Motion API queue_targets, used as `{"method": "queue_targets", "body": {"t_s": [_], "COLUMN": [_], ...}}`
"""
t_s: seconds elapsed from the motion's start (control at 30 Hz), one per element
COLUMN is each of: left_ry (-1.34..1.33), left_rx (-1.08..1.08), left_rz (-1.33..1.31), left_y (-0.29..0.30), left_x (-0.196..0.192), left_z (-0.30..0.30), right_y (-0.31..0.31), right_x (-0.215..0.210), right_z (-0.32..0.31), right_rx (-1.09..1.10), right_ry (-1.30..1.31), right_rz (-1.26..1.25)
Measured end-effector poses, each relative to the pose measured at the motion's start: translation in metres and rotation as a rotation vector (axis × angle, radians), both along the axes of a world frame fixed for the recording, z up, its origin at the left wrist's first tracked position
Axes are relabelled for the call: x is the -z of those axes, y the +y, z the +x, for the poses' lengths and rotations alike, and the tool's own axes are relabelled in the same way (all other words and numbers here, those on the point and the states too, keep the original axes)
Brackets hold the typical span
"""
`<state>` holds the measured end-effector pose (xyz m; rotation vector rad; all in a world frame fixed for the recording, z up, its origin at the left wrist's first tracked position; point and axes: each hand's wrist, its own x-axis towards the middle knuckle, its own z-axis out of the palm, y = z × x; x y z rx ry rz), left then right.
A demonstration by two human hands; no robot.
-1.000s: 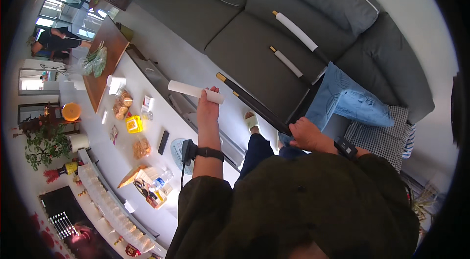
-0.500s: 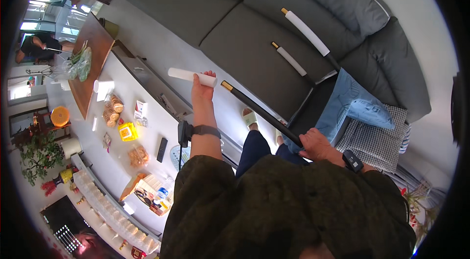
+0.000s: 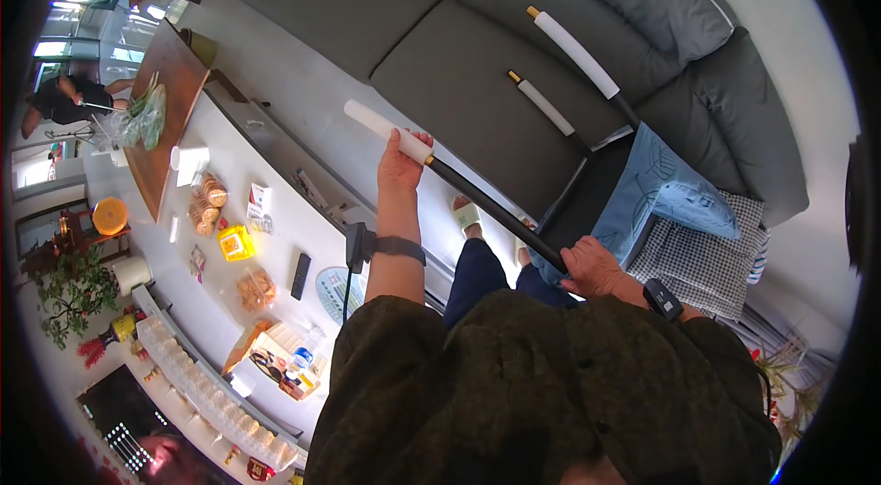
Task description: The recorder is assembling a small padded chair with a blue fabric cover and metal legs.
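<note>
My left hand (image 3: 404, 157) grips a white foam-like tube (image 3: 371, 120) near its lower end. That end sits over the gold-coloured tip of a black pole (image 3: 496, 210), with a little gold still showing. Round the pole's near end, my right hand (image 3: 590, 267) is closed. Two more black poles lie against the sofa beyond, each with a white sleeve and a bare gold tip: a longer sleeve (image 3: 576, 54) and a shorter one (image 3: 545, 108). Blue cloth (image 3: 656, 187) is draped beside my right hand, around the black poles' lower part.
A grey sofa (image 3: 477, 63) fills the far side, with a checked cushion (image 3: 702, 246) at right. The white table (image 3: 275, 256) on the left holds food bags, a yellow pack (image 3: 236, 243), a remote (image 3: 300, 277) and a box (image 3: 275, 356). Another person (image 3: 73, 100) is at far left.
My left hand has moved right with the white tube, and its end has gone from apart to over the pole's gold tip. My right hand has stayed on the pole.
</note>
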<state>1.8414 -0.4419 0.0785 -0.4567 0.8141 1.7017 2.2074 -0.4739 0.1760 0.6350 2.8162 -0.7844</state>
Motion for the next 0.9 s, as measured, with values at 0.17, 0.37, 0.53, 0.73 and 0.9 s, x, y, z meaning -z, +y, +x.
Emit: {"method": "queue_targets", "body": {"t_s": [0.17,0.37,0.53,0.73,0.9], "left_ry": [0.079,0.128,0.188,0.165,0.212], "left_rx": [0.040,0.010,-0.034,-0.040,-0.014], "left_rz": [-0.013,-0.187,-0.228,-0.253,-0.302], "left_y": [-0.005,-0.007,-0.011,-0.017,-0.029], "left_x": [-0.005,-0.013,-0.017,-0.025,-0.030], "left_z": [0.026,0.071,0.097,0.129,0.159], "right_y": [0.002,0.002,0.002,0.004,0.003], "right_x": [-0.001,0.003,0.000,0.001,0.002], "right_z": [0.002,0.003,0.003,0.010,0.010], "right_rx": [-0.005,-0.011,-0.020,-0.031,-0.017], "right_ry": [0.015,0.002,-0.002,0.050,0.072], "right_rz": [-0.004,-0.010,0.000,0.038,0.032]}}
